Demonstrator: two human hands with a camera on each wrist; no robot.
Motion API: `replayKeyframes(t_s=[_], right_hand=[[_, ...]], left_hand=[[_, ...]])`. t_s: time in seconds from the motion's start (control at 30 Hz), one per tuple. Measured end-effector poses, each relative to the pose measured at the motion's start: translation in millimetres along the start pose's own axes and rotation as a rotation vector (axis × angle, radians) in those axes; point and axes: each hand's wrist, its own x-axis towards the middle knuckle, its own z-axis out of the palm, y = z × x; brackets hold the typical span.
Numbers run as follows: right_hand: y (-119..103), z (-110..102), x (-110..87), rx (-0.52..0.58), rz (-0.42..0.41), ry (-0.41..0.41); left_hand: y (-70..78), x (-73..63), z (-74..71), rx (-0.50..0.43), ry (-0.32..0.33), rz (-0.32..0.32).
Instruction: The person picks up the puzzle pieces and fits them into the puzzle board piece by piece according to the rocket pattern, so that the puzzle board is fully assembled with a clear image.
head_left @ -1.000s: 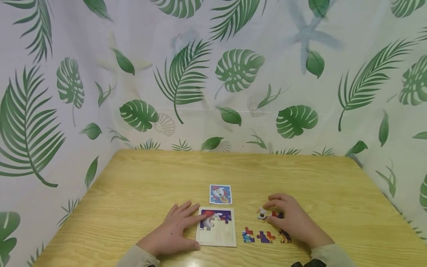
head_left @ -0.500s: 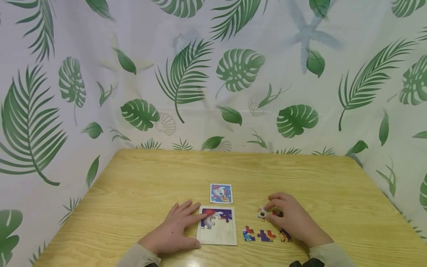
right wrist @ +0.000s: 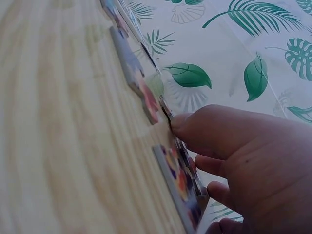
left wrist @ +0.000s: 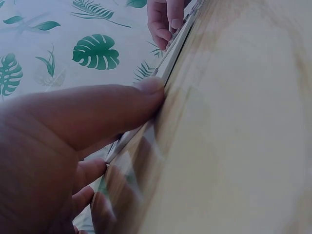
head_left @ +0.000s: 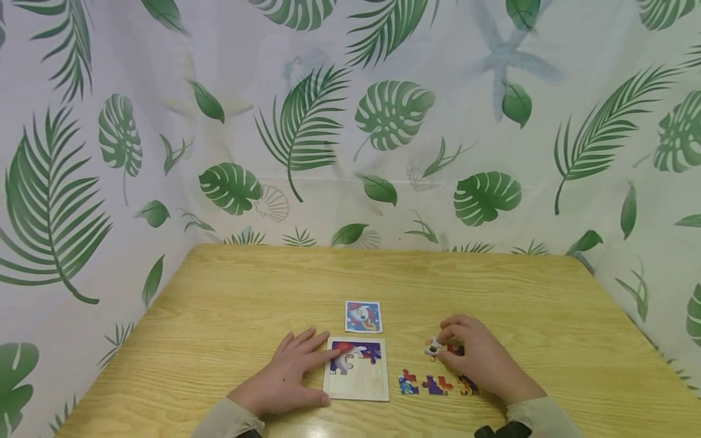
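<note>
In the head view the right hand (head_left: 479, 359) pinches the white piece (head_left: 433, 347) — slightly shifted just now, so picking-up seems under way — right of the part-filled tray (head_left: 361, 388), which the spread left hand (head_left: 290, 378) touches; the left wrist view shows its thumb (left wrist: 122, 102) at the tray's edge, the right wrist view loose pieces (right wrist: 134, 73) nearby.

Table (head_left: 263, 292): yellowish wood grain, glossy surface. Cloth (head_left: 339, 170): white, hung behind table and along both sides. Prints: green leaves (head_left: 394, 115); outlined shell (head_left: 272, 204), left of centre. Faint blue shape (head_left: 504, 58), upper right, perhaps a starfish.
</note>
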Motion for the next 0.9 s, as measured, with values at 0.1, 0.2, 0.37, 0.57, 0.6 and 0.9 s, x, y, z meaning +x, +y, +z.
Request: replayKeyframes(t_s=[0.1, 0.2, 0.37, 0.57, 0.6, 0.9], right_hand=[[-1, 0, -0.5, 0.003, -0.004, 0.004], [-2, 0, -0.7, 0.012, -0.007, 0.004], [-3, 1, -0.2, 0.02, -0.001, 0.013], [-8, 4, 0.4, 0.009, -0.015, 0.039], [-10, 5, 0.6, 0.006, -0.017, 0.043], [-35, 13, 4.2, 0.046, -0.059, 0.031]], left_hand=[[-0.9, 0.3, 0.9, 0.008, 0.008, 0.006], [-1.6, 0.5, 1.7, 0.015, 0.014, 0.012], [-2.5, 0.8, 2.6, 0.019, 0.019, 0.018], [-2.5, 0.8, 3.7, 0.02, 0.017, 0.016], [-2.5, 0.8, 3.8, 0.022, 0.016, 0.015], [-1.3, 0.8, 2.6, 0.022, 0.016, 0.012]])
